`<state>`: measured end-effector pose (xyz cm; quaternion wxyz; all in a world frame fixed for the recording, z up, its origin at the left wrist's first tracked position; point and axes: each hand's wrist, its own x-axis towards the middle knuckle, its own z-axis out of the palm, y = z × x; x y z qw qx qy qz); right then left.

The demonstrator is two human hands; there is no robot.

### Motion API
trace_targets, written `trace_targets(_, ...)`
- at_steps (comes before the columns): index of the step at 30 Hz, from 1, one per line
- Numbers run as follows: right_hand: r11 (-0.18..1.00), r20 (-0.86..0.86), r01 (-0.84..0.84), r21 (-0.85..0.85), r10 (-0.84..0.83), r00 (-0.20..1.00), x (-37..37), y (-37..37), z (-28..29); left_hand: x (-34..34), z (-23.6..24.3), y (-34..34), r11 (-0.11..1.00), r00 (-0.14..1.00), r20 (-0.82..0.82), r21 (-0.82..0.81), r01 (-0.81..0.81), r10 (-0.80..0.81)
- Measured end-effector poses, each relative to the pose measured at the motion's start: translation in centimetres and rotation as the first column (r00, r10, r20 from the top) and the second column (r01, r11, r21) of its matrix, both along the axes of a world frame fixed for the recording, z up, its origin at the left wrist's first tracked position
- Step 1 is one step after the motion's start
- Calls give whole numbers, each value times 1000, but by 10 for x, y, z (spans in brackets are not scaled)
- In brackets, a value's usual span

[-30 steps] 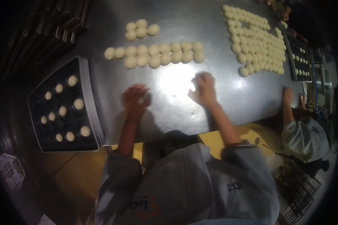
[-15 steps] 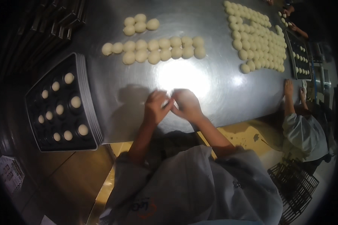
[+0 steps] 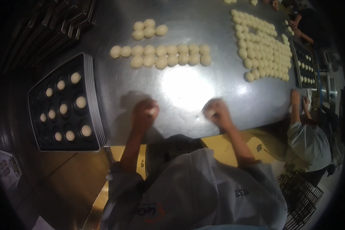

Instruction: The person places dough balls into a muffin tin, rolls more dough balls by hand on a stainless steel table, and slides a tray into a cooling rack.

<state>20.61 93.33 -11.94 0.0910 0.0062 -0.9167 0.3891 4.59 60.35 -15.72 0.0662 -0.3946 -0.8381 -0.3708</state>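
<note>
Over the steel table (image 3: 172, 124) my two hands are apart, fingers curled. My left hand (image 3: 143, 112) is closed, a small pale piece of dough (image 3: 152, 111) showing at its thumb side. In my closed right hand (image 3: 219, 113) a similar pale bit of dough (image 3: 211, 112) shows between the fingers; both are partly hidden and slightly blurred. Beyond my hands, rows of round dough balls (image 3: 172, 60) lie on the table, with a smaller cluster of dough balls (image 3: 149, 30) farther back.
At left stands a stack of dark moulded trays (image 3: 73, 115), with dough balls in several hollows of the top one. Many dough balls (image 3: 262, 50) cover the far right of the table. A co-worker's hands (image 3: 295, 97) rest at the right edge, near another tray (image 3: 304, 65).
My hands, together in the earlier frame, have moved apart, left hand to the left and right hand to the right. Pale dough now shows in each.
</note>
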Motion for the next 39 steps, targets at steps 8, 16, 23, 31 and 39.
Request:
trace_targets(8, 1000, 30, -27, 2, 27, 999, -56, -69, 4, 8, 34, 59, 993, 991, 129, 117, 24, -40)
trace_targets(16, 944, -200, 327, 31, -315, 928, -79, -24, 0, -23, 30, 38, 988, 985, 77, -1, -154, 153)
trace_targets(23, 982, -18, 44, -184, -48, 999, -16, -46, -8, -1, 24, 24, 994, 984, 170, -86, 61, -45)
trace_targets(31, 982, -140, 156, 106, -141, 980, -79, -69, 14, -10, 27, 64, 1000, 983, 182, 25, -8, 3)
trace_targets(39, 920, -221, 347, 183, -306, 926, -23, -2, 9, 3, 49, 7, 982, 972, 171, 66, -176, 162)
